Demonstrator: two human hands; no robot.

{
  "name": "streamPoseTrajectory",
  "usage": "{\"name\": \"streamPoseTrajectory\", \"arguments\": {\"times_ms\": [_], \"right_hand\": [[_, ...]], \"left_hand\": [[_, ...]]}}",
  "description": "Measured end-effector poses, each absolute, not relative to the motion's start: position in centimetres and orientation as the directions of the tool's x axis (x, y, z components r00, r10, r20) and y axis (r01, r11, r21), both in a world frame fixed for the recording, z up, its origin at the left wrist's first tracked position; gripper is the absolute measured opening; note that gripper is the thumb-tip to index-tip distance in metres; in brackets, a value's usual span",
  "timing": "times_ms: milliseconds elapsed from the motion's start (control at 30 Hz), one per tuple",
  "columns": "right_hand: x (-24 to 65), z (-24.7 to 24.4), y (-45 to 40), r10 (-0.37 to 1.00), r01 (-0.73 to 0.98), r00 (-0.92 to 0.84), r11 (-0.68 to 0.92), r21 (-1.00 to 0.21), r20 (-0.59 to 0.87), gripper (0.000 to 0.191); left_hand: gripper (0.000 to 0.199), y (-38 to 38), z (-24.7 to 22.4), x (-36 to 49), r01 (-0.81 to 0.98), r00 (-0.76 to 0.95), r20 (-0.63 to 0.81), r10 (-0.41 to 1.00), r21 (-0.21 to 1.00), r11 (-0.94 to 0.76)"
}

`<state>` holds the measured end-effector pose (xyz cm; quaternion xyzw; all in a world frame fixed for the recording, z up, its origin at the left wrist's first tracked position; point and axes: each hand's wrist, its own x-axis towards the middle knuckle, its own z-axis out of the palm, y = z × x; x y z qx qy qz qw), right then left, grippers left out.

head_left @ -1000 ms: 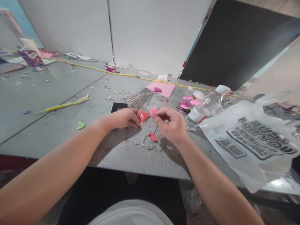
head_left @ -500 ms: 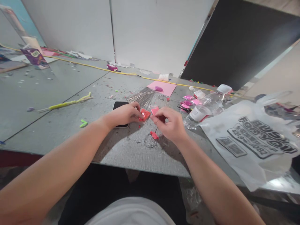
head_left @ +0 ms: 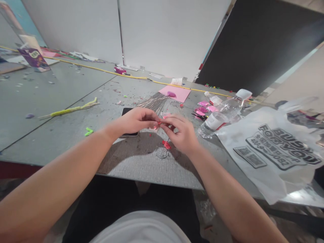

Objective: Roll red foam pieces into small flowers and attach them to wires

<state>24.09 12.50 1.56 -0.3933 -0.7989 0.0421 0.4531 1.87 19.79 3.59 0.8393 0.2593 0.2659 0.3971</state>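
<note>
My left hand (head_left: 139,120) and my right hand (head_left: 181,132) meet above the table, fingertips close together. Pinched between them is a small piece of soft red clay (head_left: 159,123). Under the left fingers lies a clear packet of red clay (head_left: 155,128), mostly hidden. A pink packet (head_left: 166,115) shows partly behind the right fingers. Just below the hands, a bent wire loop (head_left: 162,153) rests on the table with a red clay shape (head_left: 166,145) on it. A phone (head_left: 128,111) is partly covered by my left hand.
Thin wires (head_left: 154,102) fan out behind the hands, toward a pink sheet (head_left: 181,93). To the right stand a water bottle (head_left: 214,121) and a white plastic bag (head_left: 268,148), near black-handled scissors (head_left: 201,116). A yellow-green wrapped stem (head_left: 69,110) lies left.
My left hand has moved right and up from the red packet to meet my right hand. Red clay is now pinched between both sets of fingertips.
</note>
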Motion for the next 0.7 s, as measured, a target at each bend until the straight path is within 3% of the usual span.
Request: {"name": "streamPoseTrajectory", "arguments": {"times_ms": [233,333,500,700], "right_hand": [[23.8,1.24,12.53,0.611,0.589,-0.284,0.72,-0.368,0.739,0.009],[23.85,1.31,12.54,0.598,0.57,-0.317,0.741,-0.356,0.736,0.008],[23.99,1.38,12.47,0.6,0.61,-0.353,0.729,-0.31,0.718,0.008],[23.61,1.56,12.15,0.609,0.602,-0.313,0.721,-0.344,0.728,0.008]], "left_hand": [[0.021,19.42,3.39,2.09,0.145,0.701,0.226,0.676,0.883,-0.446],[0.03,19.5,3.17,1.98,0.083,0.696,0.235,0.679,0.913,-0.4],[0.027,19.32,2.76,2.17,0.047,0.691,0.308,0.654,0.883,-0.466],[0.03,18.64,2.71,2.52,-0.081,0.659,0.362,0.66,0.906,-0.416]]}}
